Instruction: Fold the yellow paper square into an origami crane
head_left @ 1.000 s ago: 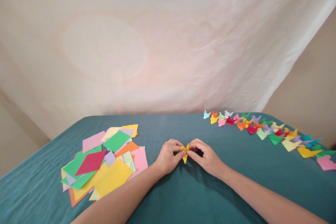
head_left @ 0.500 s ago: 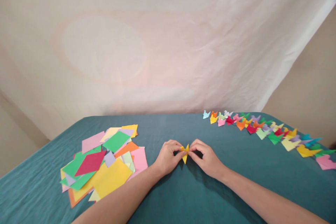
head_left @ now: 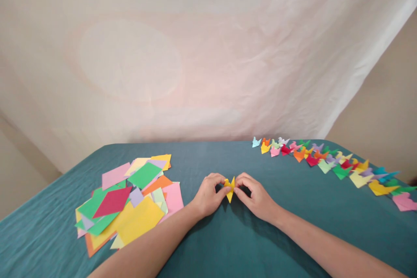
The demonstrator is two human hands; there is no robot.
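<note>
A small yellow folded paper piece (head_left: 230, 188) is pinched between both hands just above the teal tablecloth (head_left: 228, 243), near the table's middle. My left hand (head_left: 208, 194) grips its left side with thumb and fingertips closed. My right hand (head_left: 255, 195) pinches its right side the same way. The paper's pointed tip hangs downward between the two hands. Both forearms reach in from the bottom edge.
A loose heap of flat coloured paper squares (head_left: 127, 200) lies on the left of the table. A long row of several finished folded paper figures (head_left: 329, 163) runs along the right back edge. A pale cloth backdrop (head_left: 195, 52) hangs behind the table.
Almost nothing moved. Both hands keep their pinch on the yellow piece, with only slight finger shifts on it.
</note>
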